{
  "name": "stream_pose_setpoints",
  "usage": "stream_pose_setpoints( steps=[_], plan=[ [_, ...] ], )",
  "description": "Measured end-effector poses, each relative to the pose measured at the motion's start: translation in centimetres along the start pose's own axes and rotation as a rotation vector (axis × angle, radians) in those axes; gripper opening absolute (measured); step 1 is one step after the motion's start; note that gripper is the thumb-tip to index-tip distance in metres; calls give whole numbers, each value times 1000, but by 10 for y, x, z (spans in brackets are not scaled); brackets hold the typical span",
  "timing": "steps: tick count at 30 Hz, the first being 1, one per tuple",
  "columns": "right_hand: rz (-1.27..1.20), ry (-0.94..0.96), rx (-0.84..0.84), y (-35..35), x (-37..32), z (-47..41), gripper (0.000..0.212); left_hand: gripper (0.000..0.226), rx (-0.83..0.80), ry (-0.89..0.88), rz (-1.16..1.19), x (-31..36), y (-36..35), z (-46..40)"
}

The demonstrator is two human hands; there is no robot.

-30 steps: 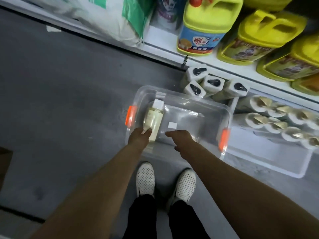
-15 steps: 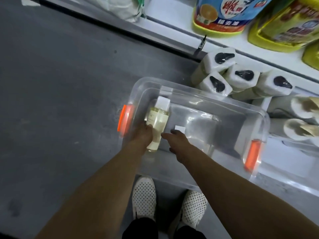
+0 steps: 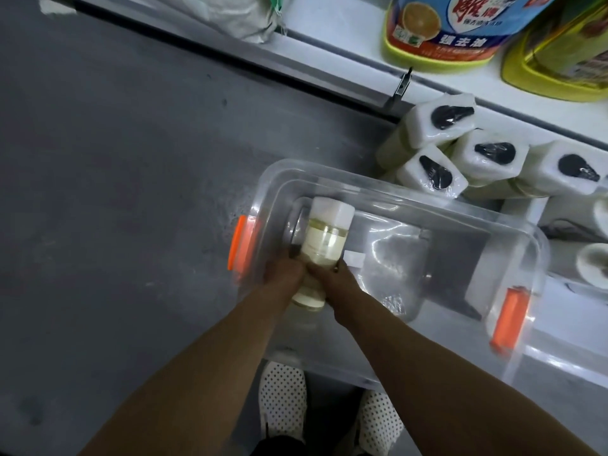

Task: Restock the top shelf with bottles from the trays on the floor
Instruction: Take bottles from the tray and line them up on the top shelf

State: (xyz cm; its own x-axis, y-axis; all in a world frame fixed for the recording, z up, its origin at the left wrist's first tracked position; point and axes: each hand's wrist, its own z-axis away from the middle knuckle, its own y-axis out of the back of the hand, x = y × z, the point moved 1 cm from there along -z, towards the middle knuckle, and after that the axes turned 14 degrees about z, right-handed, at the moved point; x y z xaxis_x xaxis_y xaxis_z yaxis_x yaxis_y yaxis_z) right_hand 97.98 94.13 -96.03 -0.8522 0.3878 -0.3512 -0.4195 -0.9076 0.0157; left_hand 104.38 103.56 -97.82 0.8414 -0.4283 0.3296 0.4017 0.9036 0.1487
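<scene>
Two hands [image 3: 285, 273] [image 3: 332, 274] gripping one bottle [image 3: 324, 241], one clear tray [image 3: 513, 255]

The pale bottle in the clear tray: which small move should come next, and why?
Probably lift the pale bottle straight up out of the clear tray: the left hand and right hand both grip its lower part, and it seems the only bottle there.

I see dim, cool light, glare streaking the clear tray [image 3: 454, 222], wide-angle bending at the edges and slight motion blur.
</scene>
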Motion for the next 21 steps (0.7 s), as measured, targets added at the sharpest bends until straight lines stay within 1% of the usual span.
stream_pose_setpoints(
  steps=[1, 2, 3, 5, 8, 11, 13, 15, 17, 19, 21],
  plan=[
    [1, -6, 19, 2, 4, -4, 74, 43, -5, -9, -17, -6, 0, -9],
    [7, -6, 33, 3, 7, -7, 79, 43, -17, -20, -38, -13, 0, -18],
    [7, -6, 43, 4, 9, -9, 76, 42, -24, -30, -56, -21, 0, -29],
    [17, -2, 45, 5, 9, -7, 62, 41, -22, -42, -69, -16, -1, -22],
    [2, -4, 50, 9, 6, 1, 53, 33, -37, -67, -33, 13, -4, 23],
    [-29, -38, 27, 15, 0, 20, 45, 25, -63, -63, 9, 25, -5, 54],
    [-20, -46, 23, 21, -4, 36, 40, 21, -46, -56, 28, 34, -5, 76],
    [2, -37, 27, 26, -10, 58, 40, 26, -54, -38, 40, 43, -4, 106],
    [24, -39, 30, 31, -16, 83, 44, 30, -44, -14, 40, 51, -2, 133],
    [40, -33, 32, 38, -28, 114, 44, 24, -59, 2, 33, 61, 1, 165],
    [56, -21, 39, 42, -38, 142, 42, 8, -74, -24, 31, 68, 4, 190]
  ],
)
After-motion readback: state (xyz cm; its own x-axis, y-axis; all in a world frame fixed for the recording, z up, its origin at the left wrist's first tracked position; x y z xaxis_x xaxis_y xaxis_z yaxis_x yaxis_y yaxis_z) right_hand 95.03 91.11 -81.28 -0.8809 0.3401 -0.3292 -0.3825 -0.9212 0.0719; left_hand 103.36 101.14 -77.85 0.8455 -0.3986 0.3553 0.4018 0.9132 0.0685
